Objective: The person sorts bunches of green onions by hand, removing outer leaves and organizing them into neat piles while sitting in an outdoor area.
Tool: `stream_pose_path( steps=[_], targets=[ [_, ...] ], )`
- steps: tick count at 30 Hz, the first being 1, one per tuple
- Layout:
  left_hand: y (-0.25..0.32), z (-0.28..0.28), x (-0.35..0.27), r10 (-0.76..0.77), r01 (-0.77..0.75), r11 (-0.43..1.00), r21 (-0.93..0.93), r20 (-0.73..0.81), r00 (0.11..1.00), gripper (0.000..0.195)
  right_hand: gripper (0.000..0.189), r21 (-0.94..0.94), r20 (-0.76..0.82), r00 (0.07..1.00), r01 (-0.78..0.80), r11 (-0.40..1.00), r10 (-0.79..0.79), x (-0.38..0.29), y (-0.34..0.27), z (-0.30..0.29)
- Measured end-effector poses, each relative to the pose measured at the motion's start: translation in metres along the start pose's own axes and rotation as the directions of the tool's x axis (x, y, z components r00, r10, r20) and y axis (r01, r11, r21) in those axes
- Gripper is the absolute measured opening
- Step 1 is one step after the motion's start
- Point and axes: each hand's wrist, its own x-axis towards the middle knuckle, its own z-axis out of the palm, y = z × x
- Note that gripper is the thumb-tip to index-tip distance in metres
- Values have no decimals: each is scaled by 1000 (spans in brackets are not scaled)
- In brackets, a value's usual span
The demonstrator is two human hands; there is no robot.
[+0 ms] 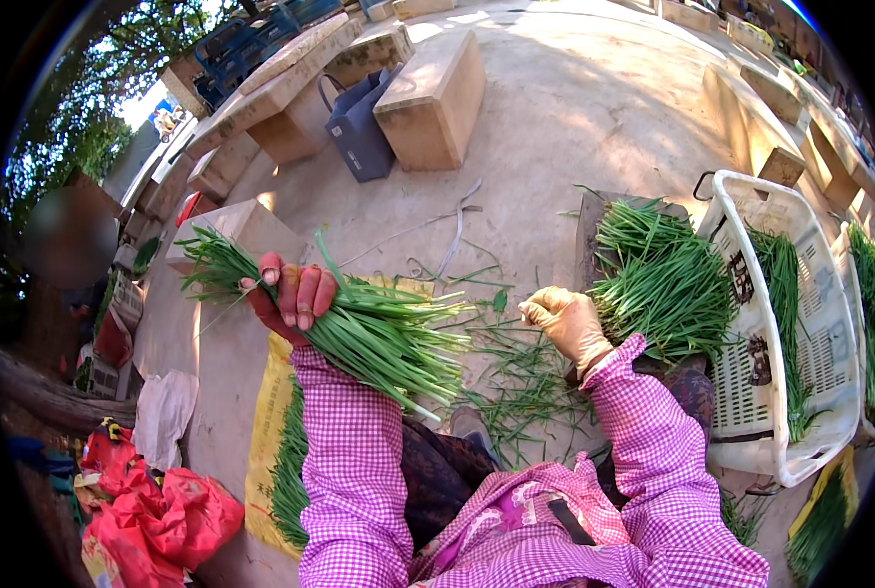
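My left hand (298,294), its fingertips bare out of a reddish glove, is closed around a bunch of garlic chives (386,338). The pale cut stems point right and the green leaf tips stick out to the left. My right hand (566,323), apparently in a tan glove, is curled with thumb and fingers together; nothing shows in it. It is apart from the bunch, just left of a large heap of chives (665,287) on a low dark support (592,228). Loose leaf scraps (533,375) litter the ground between my hands.
A white plastic crate (750,382) holding chives stands at right. More chives (288,470) lie on a yellow woven sack (265,441) at left, near red plastic bags (165,522). Ahead are a stone block (430,103), a dark tote bag (364,125) and a pale strap (456,235).
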Motion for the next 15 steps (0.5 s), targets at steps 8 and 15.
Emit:
stream_pose_path(
  steps=[8,15],
  targets=[
    [-8,1,-2,-56,55,998,-19,-52,997,32,20,5,-124,970,210,978,-207,-2,-29,6],
    [-69,15,-8,-345,519,811,270,-495,797,28,91,244,340,898,202,949,-278,1,-27,-1]
  ],
)
